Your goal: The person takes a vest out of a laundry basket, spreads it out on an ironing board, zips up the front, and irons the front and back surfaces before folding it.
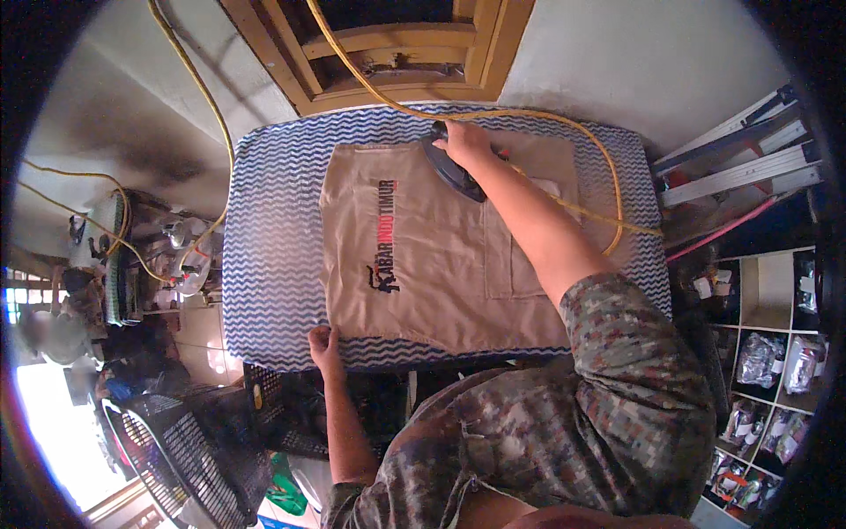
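A khaki garment (429,264) lies spread on a table cover (271,218) patterned with blue and white zigzags. Dark and red lettering runs along its left part, and a pocket shows on the right. My right hand (466,142) grips the handle of a dark clothes iron (453,173), which rests on the garment's far side. From the iron's area a yellow fabric-covered cord (618,192) loops across the right of the table and up past the window. At the near left corner of the garment, my left hand (324,347) pinches its edge with fingers curled.
A wooden window frame (396,40) is set in the wall behind the table. To the right lean an aluminium ladder (740,185) and a cubby shelf (765,329) with plastic-wrapped packets. Black plastic baskets (178,456) stand at lower left. More yellow cord (211,99) hangs at left.
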Action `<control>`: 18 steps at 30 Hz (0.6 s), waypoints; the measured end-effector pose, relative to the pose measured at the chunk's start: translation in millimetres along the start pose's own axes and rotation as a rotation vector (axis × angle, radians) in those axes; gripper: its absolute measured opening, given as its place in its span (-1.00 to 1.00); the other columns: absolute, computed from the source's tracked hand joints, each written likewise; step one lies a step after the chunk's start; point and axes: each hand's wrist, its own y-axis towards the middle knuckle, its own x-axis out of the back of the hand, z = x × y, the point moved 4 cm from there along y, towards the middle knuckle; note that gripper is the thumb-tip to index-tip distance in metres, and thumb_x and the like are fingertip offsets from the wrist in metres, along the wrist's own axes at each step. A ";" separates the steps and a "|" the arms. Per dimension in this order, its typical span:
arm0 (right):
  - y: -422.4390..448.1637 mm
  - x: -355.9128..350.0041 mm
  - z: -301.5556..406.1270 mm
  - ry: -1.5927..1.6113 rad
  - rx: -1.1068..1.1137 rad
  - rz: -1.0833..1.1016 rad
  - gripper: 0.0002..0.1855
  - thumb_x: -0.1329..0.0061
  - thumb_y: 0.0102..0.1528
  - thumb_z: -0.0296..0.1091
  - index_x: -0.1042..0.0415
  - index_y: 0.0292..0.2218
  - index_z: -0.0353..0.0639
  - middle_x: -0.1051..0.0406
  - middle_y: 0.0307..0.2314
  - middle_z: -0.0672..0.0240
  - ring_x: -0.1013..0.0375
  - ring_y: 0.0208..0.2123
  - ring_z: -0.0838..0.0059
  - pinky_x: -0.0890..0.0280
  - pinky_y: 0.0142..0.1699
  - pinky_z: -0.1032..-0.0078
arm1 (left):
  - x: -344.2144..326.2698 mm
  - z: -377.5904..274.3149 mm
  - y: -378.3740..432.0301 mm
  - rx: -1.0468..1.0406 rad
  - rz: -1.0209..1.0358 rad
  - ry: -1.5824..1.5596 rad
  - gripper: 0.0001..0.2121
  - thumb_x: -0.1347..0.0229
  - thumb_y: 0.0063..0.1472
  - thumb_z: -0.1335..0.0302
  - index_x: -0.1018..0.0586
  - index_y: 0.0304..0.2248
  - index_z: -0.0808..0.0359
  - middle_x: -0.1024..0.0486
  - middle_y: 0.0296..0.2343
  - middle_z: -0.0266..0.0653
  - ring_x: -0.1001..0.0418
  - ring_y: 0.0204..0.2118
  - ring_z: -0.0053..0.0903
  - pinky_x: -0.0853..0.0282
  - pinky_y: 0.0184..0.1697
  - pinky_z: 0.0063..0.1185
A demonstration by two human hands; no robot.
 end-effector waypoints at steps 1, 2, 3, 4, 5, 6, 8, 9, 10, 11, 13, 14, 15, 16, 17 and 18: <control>2.6 -0.6 -3.8 -0.010 0.061 -0.050 -0.33 -0.08 -0.13 -0.03 -0.21 -0.04 -0.11 -0.24 -0.08 0.08 -0.25 -0.06 0.09 -0.20 -0.03 0.26 | -0.3 0.8 2.6 -0.038 0.031 0.004 -0.83 -0.11 0.04 0.56 -0.34 -0.40 0.29 -0.30 -0.54 -0.46 -0.22 -0.51 -0.76 -0.17 -0.42 -0.75; 5.4 0.2 -8.5 -0.021 0.122 -0.101 -0.33 -0.09 -0.14 -0.05 -0.21 -0.04 -0.12 -0.23 -0.07 0.08 -0.25 -0.07 0.08 -0.20 -0.03 0.26 | 0.7 2.8 3.8 -0.045 0.036 0.014 -0.83 -0.11 0.04 0.56 -0.34 -0.40 0.29 -0.30 -0.54 -0.46 -0.22 -0.51 -0.76 -0.17 -0.42 -0.75; 6.6 0.7 -15.7 -0.013 0.118 -0.102 -0.33 -0.09 -0.14 -0.05 -0.21 -0.04 -0.12 -0.23 -0.07 0.08 -0.25 -0.07 0.08 -0.20 -0.03 0.26 | -1.8 2.6 3.1 -0.033 0.036 0.057 -0.83 -0.12 0.04 0.56 -0.34 -0.41 0.28 -0.30 -0.53 -0.45 -0.22 -0.49 -0.76 -0.17 -0.41 -0.74; 6.4 5.5 -22.0 -0.044 0.175 -0.184 -0.32 -0.12 -0.17 -0.04 -0.23 -0.05 -0.11 -0.27 -0.10 0.08 -0.29 -0.10 0.08 -0.21 -0.04 0.25 | -3.6 0.9 2.5 -0.022 0.036 0.099 -0.83 -0.12 0.03 0.56 -0.34 -0.43 0.28 -0.30 -0.52 -0.43 -0.23 -0.48 -0.75 -0.18 -0.40 -0.74; 5.9 11.1 -29.2 -0.076 0.232 -0.266 -0.31 -0.14 -0.20 -0.03 -0.25 -0.06 -0.11 -0.30 -0.14 0.08 -0.33 -0.14 0.08 -0.22 -0.05 0.25 | -4.4 -0.6 2.9 -0.027 0.038 0.107 -0.83 -0.12 0.03 0.56 -0.34 -0.43 0.28 -0.30 -0.52 -0.43 -0.23 -0.48 -0.75 -0.18 -0.40 -0.74; 8.9 10.2 -35.1 -0.058 0.234 -0.222 -0.32 -0.14 -0.20 -0.04 -0.26 -0.05 -0.07 -0.31 -0.14 0.10 -0.33 -0.13 0.09 -0.21 -0.02 0.27 | 0.2 1.3 3.1 -0.032 0.027 0.151 -0.83 -0.12 0.03 0.56 -0.33 -0.43 0.28 -0.29 -0.52 -0.43 -0.23 -0.48 -0.75 -0.18 -0.39 -0.73; 4.3 25.5 -40.2 -0.026 0.127 -0.016 -0.33 -0.13 -0.18 -0.06 -0.25 -0.04 -0.06 -0.25 -0.09 0.11 -0.26 -0.07 0.08 -0.18 0.00 0.27 | 6.8 3.6 0.9 -0.028 0.005 0.200 -0.83 -0.12 0.03 0.56 -0.33 -0.43 0.28 -0.29 -0.53 -0.43 -0.22 -0.48 -0.74 -0.18 -0.38 -0.72; 3.6 30.5 -58.8 -0.020 0.089 0.054 -0.30 -0.13 -0.17 -0.07 -0.20 -0.01 -0.03 -0.16 -0.01 0.10 -0.19 -0.01 0.08 -0.15 0.03 0.26 | 2.1 0.4 0.2 -0.033 0.018 0.190 -0.83 -0.11 0.04 0.56 -0.33 -0.43 0.28 -0.28 -0.53 -0.44 -0.21 -0.48 -0.73 -0.18 -0.38 -0.71; 0.7 32.7 -76.5 -0.073 0.089 0.013 -0.34 -0.11 -0.17 0.00 -0.24 -0.05 -0.03 -0.23 -0.06 0.14 -0.25 -0.05 0.09 -0.20 -0.03 0.25 | 1.1 -0.7 0.5 -0.039 0.030 0.184 -0.84 -0.11 0.04 0.56 -0.33 -0.44 0.28 -0.27 -0.54 -0.44 -0.21 -0.49 -0.72 -0.18 -0.38 -0.71; -3.4 34.5 -91.5 -0.141 0.124 -0.098 -0.37 -0.08 -0.16 0.07 -0.29 -0.09 -0.03 -0.31 -0.14 0.14 -0.32 -0.12 0.10 -0.25 -0.10 0.24 | 0.6 0.3 0.5 -0.035 0.035 0.189 -0.84 -0.11 0.04 0.56 -0.33 -0.44 0.28 -0.27 -0.54 -0.44 -0.21 -0.49 -0.72 -0.18 -0.38 -0.71; -6.3 47.1 -102.5 -0.168 0.137 -0.084 -0.38 -0.06 -0.15 0.10 -0.30 -0.11 -0.04 -0.35 -0.19 0.14 -0.35 -0.16 0.11 -0.26 -0.13 0.25 | 2.3 3.0 1.4 -0.030 0.039 0.147 -0.85 -0.10 0.04 0.57 -0.33 -0.44 0.28 -0.26 -0.54 -0.45 -0.19 -0.50 -0.73 -0.17 -0.38 -0.71; -4.1 51.5 -109.8 -0.167 0.133 -0.081 -0.38 -0.06 -0.15 0.10 -0.30 -0.11 -0.04 -0.35 -0.19 0.14 -0.35 -0.16 0.11 -0.26 -0.13 0.25 | 0.3 3.9 0.2 -0.028 0.042 0.150 -0.85 -0.10 0.04 0.57 -0.33 -0.44 0.28 -0.26 -0.54 -0.45 -0.19 -0.50 -0.73 -0.17 -0.38 -0.71; 2.2 54.3 -122.8 -0.177 0.081 -0.042 -0.38 -0.08 -0.16 0.06 -0.32 -0.11 -0.06 -0.36 -0.19 0.15 -0.34 -0.13 0.13 -0.25 -0.10 0.25 | -2.7 0.7 -0.9 -0.013 0.043 0.128 -0.84 -0.09 0.04 0.58 -0.32 -0.44 0.27 -0.26 -0.54 -0.45 -0.19 -0.49 -0.73 -0.16 -0.38 -0.72; 6.5 55.7 -136.2 -0.186 0.028 -0.003 -0.39 -0.10 -0.16 0.03 -0.33 -0.11 -0.08 -0.37 -0.20 0.16 -0.33 -0.11 0.16 -0.24 -0.07 0.26 | -5.4 -2.6 -2.0 0.002 0.044 0.106 -0.84 -0.09 0.04 0.59 -0.32 -0.44 0.27 -0.26 -0.53 -0.45 -0.19 -0.49 -0.74 -0.16 -0.37 -0.73; 5.5 57.5 -149.4 -0.184 0.019 -0.003 -0.39 -0.10 -0.16 0.03 -0.33 -0.11 -0.08 -0.37 -0.20 0.16 -0.33 -0.11 0.16 -0.24 -0.07 0.26 | -8.6 -5.3 -2.3 0.017 0.045 0.083 -0.84 -0.09 0.04 0.60 -0.32 -0.44 0.27 -0.26 -0.53 -0.45 -0.19 -0.49 -0.75 -0.15 -0.37 -0.73; 5.4 60.6 -159.9 -0.177 0.032 -0.047 -0.38 -0.10 -0.17 0.03 -0.33 -0.11 -0.09 -0.37 -0.21 0.15 -0.33 -0.12 0.15 -0.24 -0.07 0.26 | -7.6 -5.7 -2.3 0.007 0.050 0.107 -0.84 -0.08 0.04 0.60 -0.32 -0.44 0.27 -0.27 -0.52 -0.45 -0.19 -0.47 -0.75 -0.15 -0.36 -0.74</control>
